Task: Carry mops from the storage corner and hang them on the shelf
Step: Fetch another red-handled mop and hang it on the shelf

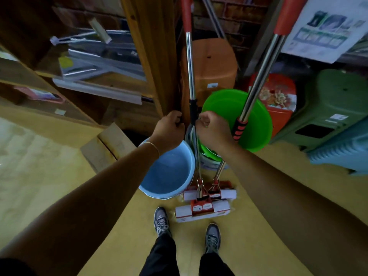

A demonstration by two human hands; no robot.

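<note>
Both mops [190,80] have shiny silver poles with red top grips, and the right one also carries a red-and-black striped sleeve [240,129]; their heads [202,211] are white with red labels. A blue bucket [169,176] and bright green bucket [253,116] sit on the yellow floor [123,226], beside orange [211,64] and dark green [334,104] stools.

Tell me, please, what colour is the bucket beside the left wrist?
Light blue; the bucket shows best in the head view.

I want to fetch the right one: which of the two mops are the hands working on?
The left mop, standing nearly upright. Both the left hand and right hand meet at its black collar. The other mop leans right, untouched.
</note>
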